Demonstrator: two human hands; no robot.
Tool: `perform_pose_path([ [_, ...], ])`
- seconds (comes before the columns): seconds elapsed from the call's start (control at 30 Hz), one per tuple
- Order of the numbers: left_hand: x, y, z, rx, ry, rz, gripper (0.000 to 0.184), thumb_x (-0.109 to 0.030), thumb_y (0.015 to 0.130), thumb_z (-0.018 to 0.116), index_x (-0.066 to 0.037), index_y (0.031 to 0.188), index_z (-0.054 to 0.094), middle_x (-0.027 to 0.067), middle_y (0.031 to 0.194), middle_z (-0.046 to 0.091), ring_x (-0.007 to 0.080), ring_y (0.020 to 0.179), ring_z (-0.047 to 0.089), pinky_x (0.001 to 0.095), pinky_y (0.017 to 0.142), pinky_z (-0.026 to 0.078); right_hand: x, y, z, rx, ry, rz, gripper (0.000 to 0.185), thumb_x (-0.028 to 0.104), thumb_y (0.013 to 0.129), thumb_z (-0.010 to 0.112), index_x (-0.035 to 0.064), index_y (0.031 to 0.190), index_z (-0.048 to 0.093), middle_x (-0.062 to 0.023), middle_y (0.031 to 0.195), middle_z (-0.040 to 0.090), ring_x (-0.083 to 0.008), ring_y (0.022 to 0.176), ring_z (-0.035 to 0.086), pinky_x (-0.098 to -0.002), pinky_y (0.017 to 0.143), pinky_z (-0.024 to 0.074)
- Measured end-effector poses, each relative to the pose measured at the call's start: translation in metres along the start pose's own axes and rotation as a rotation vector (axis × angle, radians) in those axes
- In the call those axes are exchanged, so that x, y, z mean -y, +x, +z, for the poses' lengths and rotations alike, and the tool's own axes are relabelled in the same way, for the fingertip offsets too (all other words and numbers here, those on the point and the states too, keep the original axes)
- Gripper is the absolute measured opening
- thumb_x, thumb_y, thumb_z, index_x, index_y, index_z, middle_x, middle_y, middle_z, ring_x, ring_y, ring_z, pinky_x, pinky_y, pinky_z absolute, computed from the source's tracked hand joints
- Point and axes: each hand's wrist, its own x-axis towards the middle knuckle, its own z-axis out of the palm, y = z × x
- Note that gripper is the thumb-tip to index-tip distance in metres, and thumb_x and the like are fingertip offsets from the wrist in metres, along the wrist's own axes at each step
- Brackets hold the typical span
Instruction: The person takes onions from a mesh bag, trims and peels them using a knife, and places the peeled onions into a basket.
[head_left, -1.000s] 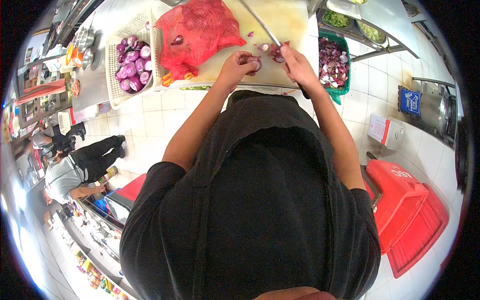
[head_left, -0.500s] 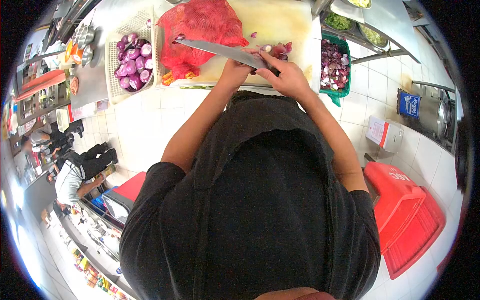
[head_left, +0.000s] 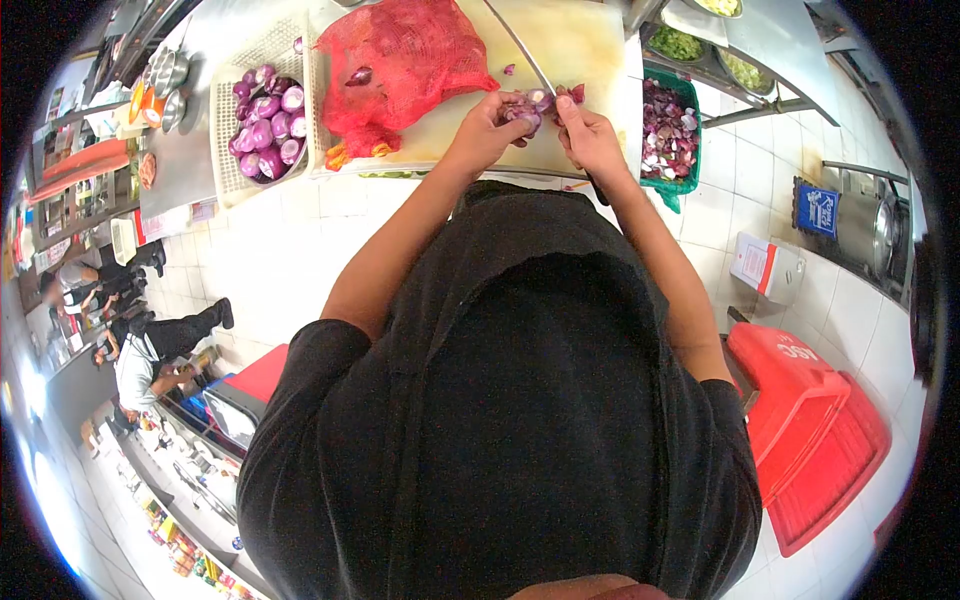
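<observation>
My left hand (head_left: 487,132) is closed around a red onion (head_left: 523,115) with purple and pale patches, held just above the cutting board (head_left: 560,40). In my right hand (head_left: 592,138) is a large knife (head_left: 520,45), its blade pointing away to the upper left and its dark handle under the palm. A piece of dark red onion skin (head_left: 573,94) shows at my right fingertips, beside the blade. Left of the hands lies a red mesh bag (head_left: 420,60) on the board. A small onion scrap (head_left: 509,70) rests near it.
Peeled onions (head_left: 268,125) fill part of a white crate (head_left: 222,165) at the left. A green basket (head_left: 690,95) of onion peelings hangs at the board's right. Red plastic bins (head_left: 800,400) stand at the lower right. Another person (head_left: 135,370) is at the far left.
The knife has swung from pointing left across the mesh bag to pointing away. My hands have moved slightly apart, and the onion in my left hand is now more exposed.
</observation>
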Motion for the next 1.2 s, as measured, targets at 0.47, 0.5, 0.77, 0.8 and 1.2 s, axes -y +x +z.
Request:
perform_pose_path([
  [0.47, 0.009, 0.001, 0.001, -0.034, -0.067, -0.032, 0.028, -0.004, 0.088, 0.068, -0.005, 0.115, 0.06, 0.0049, 0.093, 0.068, 0.0122, 0.075, 0.061, 0.0265, 0.062, 0.05, 0.026, -0.036, 0.007, 0.038, -0.525, -0.429, 0.069, 0.055, 0.09, 0.061, 0.0094, 0.141, 0.051, -0.0252, 0.096, 0.068, -0.0393, 0.09, 0.066, -0.0426, 0.082, 0.0518],
  [0.5, 0.009, 0.0, 0.001, -0.029, -0.057, -0.016, 0.027, -0.003, 0.088, 0.067, -0.006, 0.114, 0.061, 0.0047, 0.093, 0.068, 0.0121, 0.075, 0.061, 0.0264, 0.062, 0.049, 0.026, -0.036, 0.008, 0.036, -0.551, -0.454, 0.067, 0.052, 0.09, 0.062, 0.0094, 0.141, 0.052, -0.024, 0.091, 0.068, -0.0371, 0.084, 0.065, -0.0417, 0.078, 0.0514],
  [0.77, 0.019, -0.002, -0.006, -0.011, -0.044, -0.031, 0.027, -0.005, 0.088, 0.067, -0.004, 0.115, 0.062, 0.0053, 0.09, 0.068, 0.0116, 0.074, 0.06, 0.0262, 0.061, 0.049, 0.024, -0.037, 0.011, 0.022, -0.503, -0.573, 0.054, 0.042, 0.093, 0.065, 0.0052, 0.132, 0.059, -0.0152, 0.073, 0.068, -0.0241, 0.061, 0.062, -0.0362, 0.063, 0.05],
  [0.8, 0.021, -0.002, -0.007, -0.009, -0.051, -0.048, 0.027, -0.006, 0.088, 0.067, -0.003, 0.115, 0.062, 0.0052, 0.09, 0.068, 0.0116, 0.074, 0.06, 0.0261, 0.062, 0.049, 0.01, -0.027, 0.014, -0.015, -0.391, -0.595, 0.052, 0.045, 0.094, 0.063, 0.0046, 0.126, 0.063, -0.0153, 0.075, 0.069, -0.0242, 0.064, 0.064, -0.036, 0.065, 0.0509],
  [1.2, 0.01, -0.006, 0.004, 0.004, 0.176, 0.013, 0.041, -0.012, 0.089, 0.071, -0.004, 0.125, 0.054, 0.0074, 0.102, 0.067, 0.014, 0.083, 0.06, 0.0281, 0.071, 0.05, -0.007, -0.003, 0.001, -0.084, -0.047, -0.264, 0.048, 0.048, 0.098, 0.056, 0.0019, 0.107, 0.068, -0.0079, 0.068, 0.063, -0.0172, 0.062, 0.06, -0.0326, 0.058, 0.046],
])
